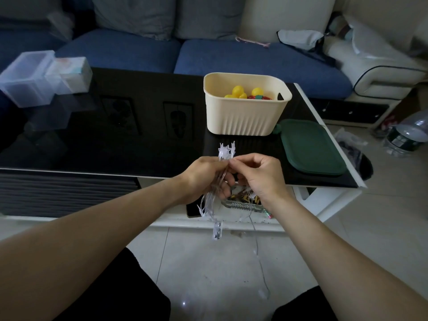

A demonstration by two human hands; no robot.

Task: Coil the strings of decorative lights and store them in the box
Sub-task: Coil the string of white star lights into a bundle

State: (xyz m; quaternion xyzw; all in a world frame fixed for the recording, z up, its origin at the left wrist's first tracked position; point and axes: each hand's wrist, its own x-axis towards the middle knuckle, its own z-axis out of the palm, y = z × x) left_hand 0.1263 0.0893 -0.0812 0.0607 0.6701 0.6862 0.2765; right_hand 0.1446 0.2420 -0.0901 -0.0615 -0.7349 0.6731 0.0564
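My left hand (206, 176) grips a bundle of clear light string (225, 151) with small white clip-shaped lights sticking out above and below the fist. My right hand (259, 174) pinches the wire at the top of the bundle, fingertips touching the left hand. A loose thin tail of wire (257, 246) hangs from the hands down toward the floor. The cream ribbed box (245, 117) stands open on the black table behind the hands, holding yellow ball lights (238, 91) and something red. Its dark green lid (310, 147) lies flat to the right of it.
The black glossy table (115, 135) has clear plastic containers (34, 77) at its far left. A glass dish (243, 202) with small items sits on the lower shelf under my hands. A blue sofa (231, 56) lies behind; a water bottle (407, 133) stands on the floor at right.
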